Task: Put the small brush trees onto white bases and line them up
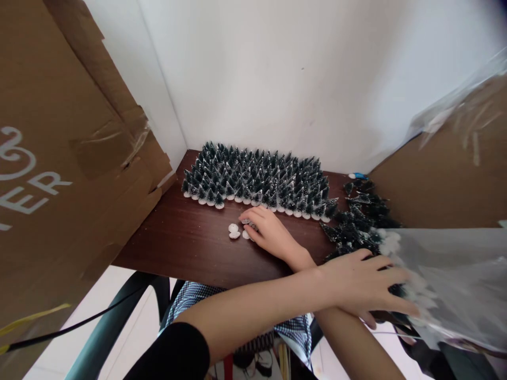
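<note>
Small dark-green model trees [257, 177] dusted with white stand upright in a tight, many-rowed block on the desk [178, 245], near its back edge, their white round bases showing along the front row. One tree [219, 198] stands slightly forward of the row, toward the left end. In front of the block lie a few white round pieces [234, 230], two of them touching each other just left of the right hand [267, 229]. That hand reaches in from the right with its fingers curled down over more of these pieces; its grip is bent, but whether it has hold of one cannot be told

To the right, past the end of the block, more trees [354, 224] lie tipped over in a loose heap, with a cluster of white bases [390, 243] facing right. The left hand [370, 282], its arm crossed over the right forearm, is over the near part of this heap, its grip released and fingers spread; contact with the trees is unclear

Beyond the heap are a clear plastic sheet [459, 279] and a cardboard box [447, 169], with a small blue-and-white item [358, 176] at the desk's back corner. A larger cardboard box [59, 105] rises on the left, and a white wall [277, 68] stands behind
</note>
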Available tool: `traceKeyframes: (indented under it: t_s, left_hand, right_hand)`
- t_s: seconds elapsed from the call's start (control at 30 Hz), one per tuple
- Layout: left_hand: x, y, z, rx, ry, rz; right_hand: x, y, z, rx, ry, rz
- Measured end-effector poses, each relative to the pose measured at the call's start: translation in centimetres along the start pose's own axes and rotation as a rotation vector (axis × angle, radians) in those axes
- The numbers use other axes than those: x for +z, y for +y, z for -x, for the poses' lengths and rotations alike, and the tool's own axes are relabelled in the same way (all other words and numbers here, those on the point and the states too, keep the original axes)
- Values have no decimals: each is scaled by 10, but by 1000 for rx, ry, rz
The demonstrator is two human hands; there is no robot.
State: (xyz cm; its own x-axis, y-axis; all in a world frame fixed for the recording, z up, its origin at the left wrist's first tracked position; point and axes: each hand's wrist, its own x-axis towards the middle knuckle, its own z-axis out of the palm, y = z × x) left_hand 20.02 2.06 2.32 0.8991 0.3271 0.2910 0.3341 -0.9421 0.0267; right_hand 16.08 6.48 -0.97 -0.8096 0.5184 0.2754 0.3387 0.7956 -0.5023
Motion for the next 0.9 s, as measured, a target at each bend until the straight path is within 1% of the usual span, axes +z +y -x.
traceKeyframes:
  t_s: [0.2, 0.33, 0.5, 0.7, 0.9]
  left_hand:
    - [10, 4, -7, -31, 28, -71]
    - [13, 8, -9, -47, 21, -75]
    - [10, 8, -8, -78, 1, -37]
    - [3, 6, -5, -81, 23, -11]
    - [5, 2, -6, -62, 45, 91]
  right_hand:
    - [1, 1, 0, -6, 6, -7]
    - [2, 3, 1, -15, 13, -14]
    - [3, 3, 1, -19, 14, -6]
    - [2, 2, 0, -22, 11, 5]
    - [2, 2, 0, -32, 8, 11]
